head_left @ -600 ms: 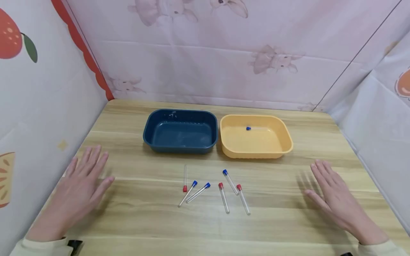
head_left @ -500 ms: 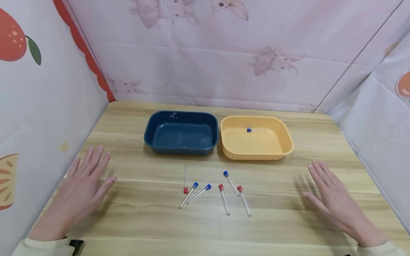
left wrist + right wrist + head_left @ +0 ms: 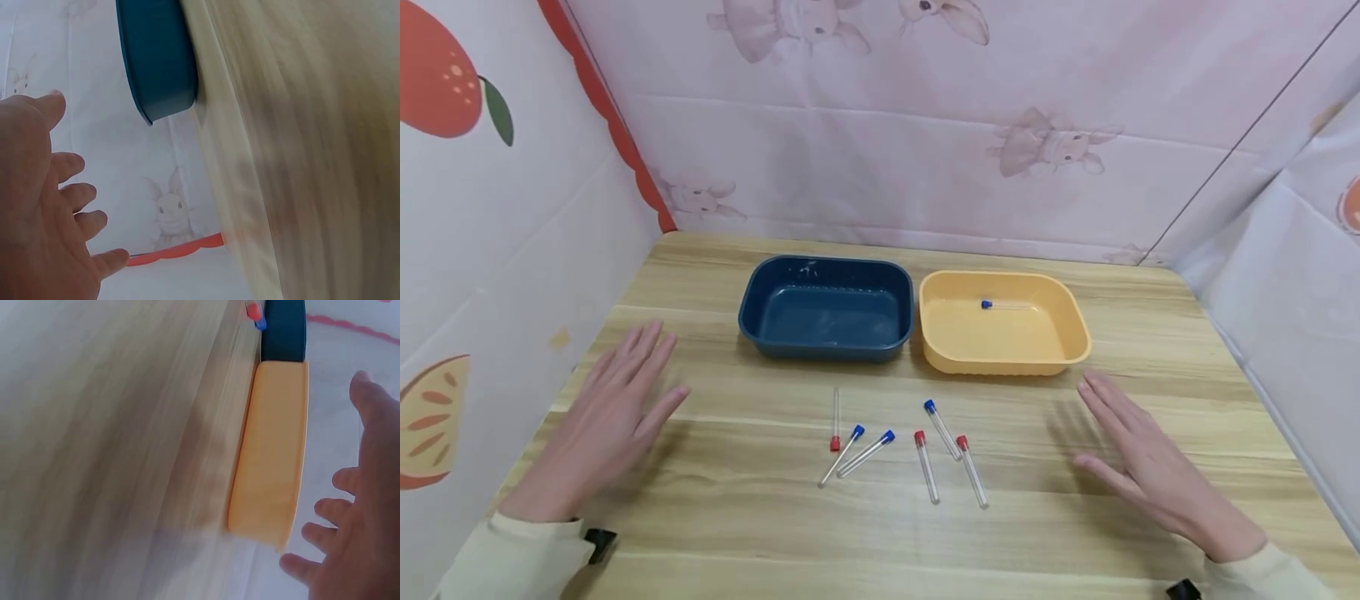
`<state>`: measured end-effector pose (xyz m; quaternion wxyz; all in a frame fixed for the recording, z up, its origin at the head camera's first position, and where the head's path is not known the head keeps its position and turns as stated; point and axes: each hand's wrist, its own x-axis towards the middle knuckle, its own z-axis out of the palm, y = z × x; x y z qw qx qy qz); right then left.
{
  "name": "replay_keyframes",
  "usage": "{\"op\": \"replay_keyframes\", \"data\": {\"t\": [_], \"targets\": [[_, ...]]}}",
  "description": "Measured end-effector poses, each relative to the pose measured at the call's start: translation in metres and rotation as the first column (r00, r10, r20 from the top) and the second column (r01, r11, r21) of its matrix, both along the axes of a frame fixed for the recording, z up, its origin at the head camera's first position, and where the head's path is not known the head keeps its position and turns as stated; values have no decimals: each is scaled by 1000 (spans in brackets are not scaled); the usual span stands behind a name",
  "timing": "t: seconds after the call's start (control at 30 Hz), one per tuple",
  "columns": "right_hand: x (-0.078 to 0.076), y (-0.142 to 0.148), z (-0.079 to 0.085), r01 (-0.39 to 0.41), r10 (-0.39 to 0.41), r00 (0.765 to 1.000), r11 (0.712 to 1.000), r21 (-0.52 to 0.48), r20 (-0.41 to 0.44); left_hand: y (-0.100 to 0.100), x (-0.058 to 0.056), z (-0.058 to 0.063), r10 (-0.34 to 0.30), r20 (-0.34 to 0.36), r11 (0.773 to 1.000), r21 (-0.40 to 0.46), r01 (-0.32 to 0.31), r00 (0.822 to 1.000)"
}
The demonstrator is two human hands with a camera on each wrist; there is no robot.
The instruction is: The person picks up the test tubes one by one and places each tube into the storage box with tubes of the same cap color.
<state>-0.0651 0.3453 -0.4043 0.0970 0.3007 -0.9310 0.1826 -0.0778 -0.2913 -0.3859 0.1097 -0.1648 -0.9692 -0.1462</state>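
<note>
Left hand (image 3: 602, 425) is being held over the wood-grain table (image 3: 880, 542) at mid-left of the head view, its fingers being extended and slightly spread, thumb angled away. Right hand (image 3: 1157, 467) is being held at mid-right, near the yellow basin (image 3: 1000, 342); its fingers are being stretched out, looking close together from the head but visibly gapped in the right wrist view, thumb standing off. At centre-left of the tabletop scatter, a red-capped tube (image 3: 836, 421) is being seen cap down-frame, with two blue-capped tubes (image 3: 865, 455) lying slantwise just beside. At lower centre, right of these, two red-capped tubes (image 3: 927, 469) and a lone blue-capped tube (image 3: 943, 432) are being supported by the table. Another blue-capped one, the basin tube (image 3: 1006, 306), is being held inside the yellow basin, upper right of centre. Dark blue basin (image 3: 827, 352) is being seen just beside it, upper centre. Rabbit-print cloth (image 3: 880, 183) is being hung behind.
</note>
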Motion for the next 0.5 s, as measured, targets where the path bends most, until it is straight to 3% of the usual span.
{"op": "replay_keyframes", "data": {"t": [0.23,0.5], "targets": [[-6,-16,-3,-65,66,998,998,14,-25,10,-15,3,-26,15,999,38,26,1000],[-10,-29,-8,-107,108,994,994,26,-32,19,-23,3,-24,46,995,93,19,999]]}}
